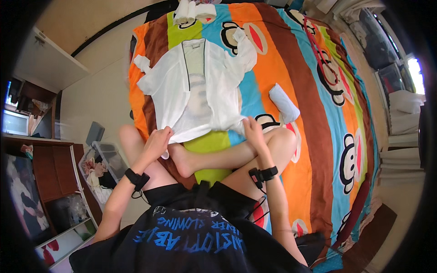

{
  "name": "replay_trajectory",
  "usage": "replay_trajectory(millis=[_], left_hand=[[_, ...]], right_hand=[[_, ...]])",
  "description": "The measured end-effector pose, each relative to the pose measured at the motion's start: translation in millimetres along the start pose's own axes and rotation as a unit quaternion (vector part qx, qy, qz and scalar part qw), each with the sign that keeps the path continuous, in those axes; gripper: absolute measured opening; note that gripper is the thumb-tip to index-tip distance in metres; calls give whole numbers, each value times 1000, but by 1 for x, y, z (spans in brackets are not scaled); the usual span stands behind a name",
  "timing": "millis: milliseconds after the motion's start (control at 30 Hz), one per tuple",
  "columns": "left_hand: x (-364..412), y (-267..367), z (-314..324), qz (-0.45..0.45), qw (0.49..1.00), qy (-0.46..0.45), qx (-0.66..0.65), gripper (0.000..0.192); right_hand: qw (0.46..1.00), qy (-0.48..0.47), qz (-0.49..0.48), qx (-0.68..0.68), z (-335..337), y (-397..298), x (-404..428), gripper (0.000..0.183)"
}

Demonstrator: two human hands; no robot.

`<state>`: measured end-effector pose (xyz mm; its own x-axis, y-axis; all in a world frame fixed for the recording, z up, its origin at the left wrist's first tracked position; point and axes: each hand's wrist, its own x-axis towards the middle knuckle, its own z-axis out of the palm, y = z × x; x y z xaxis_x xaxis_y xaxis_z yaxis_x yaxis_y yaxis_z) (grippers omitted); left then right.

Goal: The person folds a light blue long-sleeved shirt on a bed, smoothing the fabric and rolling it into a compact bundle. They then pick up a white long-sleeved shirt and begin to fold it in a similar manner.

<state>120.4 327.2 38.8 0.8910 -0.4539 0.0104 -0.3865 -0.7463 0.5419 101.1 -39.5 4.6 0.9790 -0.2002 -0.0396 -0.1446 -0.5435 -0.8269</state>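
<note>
A thin white open-front garment [167, 78] with dark edging at its neckline lies spread on a striped blanket [304, 136], its collar away from me. Its sleeves are bunched and bent at both sides. My left hand [159, 140] grips the garment's lower left corner, and a bit of fabric hangs below the fingers. My right hand [253, 131] pinches the lower right corner. Between my hands the hem lies just beyond my crossed legs. A folded light-blue cloth roll [284, 103] rests to the right of the garment.
Rolled white cloths [194, 13] lie at the blanket's far edge. A red strap [319, 56] curves across the upper right. On the floor to the left, a clear plastic bin [102, 167] holds clothes, with a grey box [95, 133] beyond it.
</note>
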Motion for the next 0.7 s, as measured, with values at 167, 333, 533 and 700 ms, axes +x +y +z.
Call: replay_trajectory(millis=[167,333,533,700], left_hand=[[-21,-5,-1,93,990,-103,22,18],[-40,12,28,-34,960,-253,116,27],[-9,48,54,75,994,-66,38,27],[18,70,139,-136,978,-9,-160,32]], right_hand=[[999,-11,38,-14,-24,-6,-13,32],[977,-91,24,-192,-36,-29,-51,37],[968,-36,-36,-245,-33,-17,-78,33],[982,5,-47,-184,-28,-25,-80,17]])
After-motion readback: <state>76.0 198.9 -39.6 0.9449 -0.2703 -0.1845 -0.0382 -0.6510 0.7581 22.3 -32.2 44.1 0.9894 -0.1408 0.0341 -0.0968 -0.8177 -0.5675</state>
